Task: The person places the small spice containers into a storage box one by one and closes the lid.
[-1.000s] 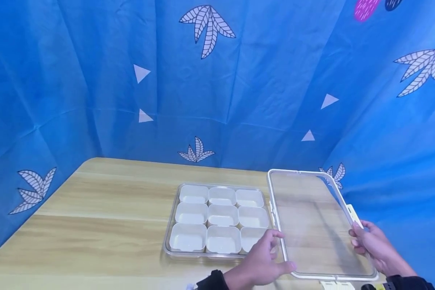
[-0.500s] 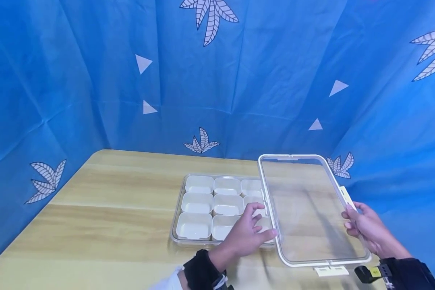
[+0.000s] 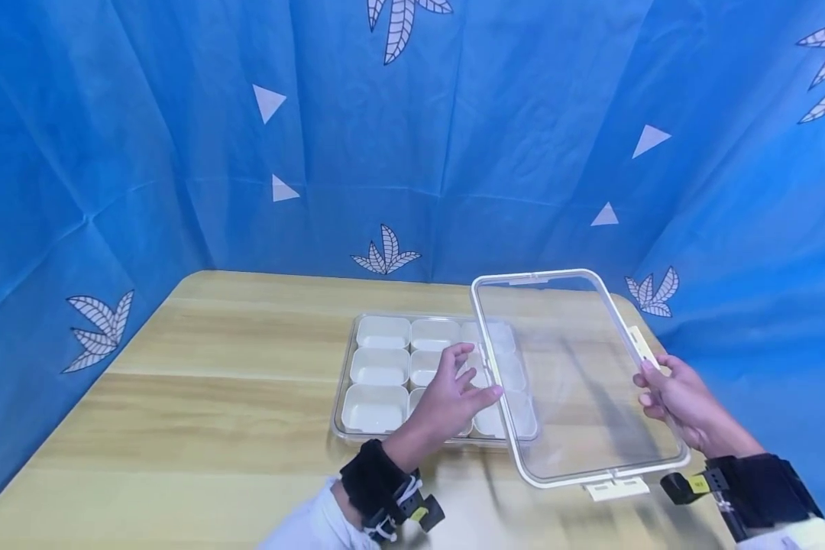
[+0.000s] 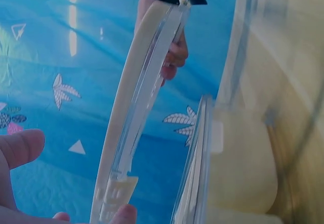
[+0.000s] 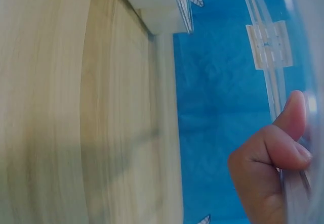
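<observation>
My right hand (image 3: 681,397) grips the right rim of a clear lid (image 3: 571,382) with a white frame. The right wrist view shows its curled fingers (image 5: 263,158) on that rim beside a latch (image 5: 271,44). Tilted, the lid hangs above the table and overlaps the right part of a clear box (image 3: 347,428). White square cups (image 3: 375,409) fill this box in rows. My left hand (image 3: 447,401) is over the box, its fingers spread and the thumb at the lid's left rim. In the left wrist view a fingertip (image 4: 124,215) is beside the lid's latch (image 4: 119,193).
A wood-grain table (image 3: 213,428) carries the box. Behind it and along both sides hangs a blue curtain (image 3: 357,153) with leaf and triangle prints. Black bands with small devices (image 3: 378,485) are strapped round both wrists.
The lid has lifted and shifted left, from beside the box to over its right part. Both hands moved with it, the left passing over the cups. The head view has tilted down a little.
</observation>
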The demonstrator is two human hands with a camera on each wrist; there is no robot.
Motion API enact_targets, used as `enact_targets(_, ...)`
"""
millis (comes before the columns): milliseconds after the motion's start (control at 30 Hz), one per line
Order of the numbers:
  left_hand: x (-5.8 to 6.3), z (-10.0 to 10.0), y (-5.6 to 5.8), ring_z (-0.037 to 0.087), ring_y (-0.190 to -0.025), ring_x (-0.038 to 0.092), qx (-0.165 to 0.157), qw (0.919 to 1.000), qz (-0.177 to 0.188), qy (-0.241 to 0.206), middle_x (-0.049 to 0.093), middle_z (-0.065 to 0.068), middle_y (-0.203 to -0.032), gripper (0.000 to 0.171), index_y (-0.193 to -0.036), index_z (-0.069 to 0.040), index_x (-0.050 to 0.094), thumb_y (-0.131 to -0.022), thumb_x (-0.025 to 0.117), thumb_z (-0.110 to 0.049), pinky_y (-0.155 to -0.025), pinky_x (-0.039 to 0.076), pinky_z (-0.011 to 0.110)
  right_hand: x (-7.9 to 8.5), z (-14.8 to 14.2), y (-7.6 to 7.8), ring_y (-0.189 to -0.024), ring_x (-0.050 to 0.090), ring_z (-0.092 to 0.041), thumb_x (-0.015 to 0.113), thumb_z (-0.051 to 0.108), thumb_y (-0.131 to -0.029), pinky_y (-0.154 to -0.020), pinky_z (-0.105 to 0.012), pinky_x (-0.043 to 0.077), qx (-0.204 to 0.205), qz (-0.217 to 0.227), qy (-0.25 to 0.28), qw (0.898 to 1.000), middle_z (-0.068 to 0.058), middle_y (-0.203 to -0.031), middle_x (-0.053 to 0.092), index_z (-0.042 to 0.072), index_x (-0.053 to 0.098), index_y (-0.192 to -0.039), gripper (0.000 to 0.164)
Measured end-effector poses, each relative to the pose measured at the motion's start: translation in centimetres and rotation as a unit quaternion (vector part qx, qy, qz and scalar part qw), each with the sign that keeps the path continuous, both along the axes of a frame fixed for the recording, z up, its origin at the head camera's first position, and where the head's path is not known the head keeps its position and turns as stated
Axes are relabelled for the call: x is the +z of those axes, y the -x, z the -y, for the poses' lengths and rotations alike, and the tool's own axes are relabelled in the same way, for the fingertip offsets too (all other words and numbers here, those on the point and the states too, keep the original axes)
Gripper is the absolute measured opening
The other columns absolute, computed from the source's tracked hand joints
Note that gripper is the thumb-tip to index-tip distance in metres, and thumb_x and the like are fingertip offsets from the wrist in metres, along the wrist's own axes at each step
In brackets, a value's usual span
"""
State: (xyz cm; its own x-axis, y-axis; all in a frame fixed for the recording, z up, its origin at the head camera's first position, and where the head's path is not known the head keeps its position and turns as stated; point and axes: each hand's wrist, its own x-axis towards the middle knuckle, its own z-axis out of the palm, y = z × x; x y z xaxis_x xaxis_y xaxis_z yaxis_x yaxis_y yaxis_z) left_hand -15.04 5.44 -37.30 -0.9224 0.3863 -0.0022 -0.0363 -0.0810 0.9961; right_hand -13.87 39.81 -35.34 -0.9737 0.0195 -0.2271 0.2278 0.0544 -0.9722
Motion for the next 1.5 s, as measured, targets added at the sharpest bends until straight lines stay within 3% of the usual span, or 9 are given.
enact_targets(333,0.6,1.3,1.4,0.037,-0.139,0.03,0.033,0.9992,0.022,-0.006,0.016,0.021,-0.156,0.073,-0.146,-0.013,0.026,-0.088,0.071,-0.017,-0.109,0.032,0.049,0.5,1.1,1.1,-0.061,0.05,-0.009,0.041,0.022,-0.105,-0.049,-0.018,0.043,0.016,-0.014,0.007,1.0,-0.003,-0.086,0.048,0.007,0.028,-0.118,0.024)
enact_targets(633,0.5,2.1,1.8,0.034,-0.139,0.03,0.045,0.9982,0.039,-0.008,0.015,0.018,-0.157,0.078,-0.15,-0.017,0.021,-0.089,0.07,-0.019,-0.11,0.032,0.047,0.8,2.0,1.7,-0.062,0.05,-0.01,0.038,0.022,-0.105,-0.049,-0.018,0.044,0.047,-0.018,0.002,0.999,-0.004,-0.088,0.046,0.003,0.028,-0.119,0.026)
enact_targets(833,0.8,1.9,2.7,0.034,-0.139,0.031,0.051,0.9976,0.036,-0.027,0.016,0.019,-0.157,0.08,-0.152,-0.017,0.019,-0.09,0.07,-0.017,-0.11,0.031,0.046,1.9,2.2,2.4,-0.063,0.051,-0.009,0.038,0.024,-0.105,-0.051,-0.019,0.046,0.056,-0.02,-0.003,0.998,-0.004,-0.09,0.045,0.003,0.028,-0.12,0.027)
enact_targets(1267,-0.1,3.3,2.5,0.04,-0.137,0.032,0.062,0.9969,0.038,-0.031,0.02,0.021,-0.156,0.077,-0.151,-0.016,0.02,-0.091,0.068,-0.018,-0.11,0.031,0.049,1.0,4.6,2.5,-0.059,0.049,-0.008,0.037,0.024,-0.106,-0.049,-0.017,0.041,0.05,-0.016,0.013,0.999,-0.003,-0.087,0.045,0.003,0.027,-0.12,0.027)
enact_targets(1500,-0.1,4.0,2.9,0.044,-0.139,0.025,0.07,0.9951,0.04,-0.057,0.016,0.023,-0.156,0.077,-0.151,-0.013,0.018,-0.091,0.067,-0.017,-0.108,0.034,0.047,1.0,5.2,2.8,-0.058,0.047,-0.008,0.036,0.024,-0.106,-0.049,-0.017,0.037,0.052,-0.014,0.001,0.999,-0.003,-0.087,0.043,0.004,0.027,-0.119,0.026)
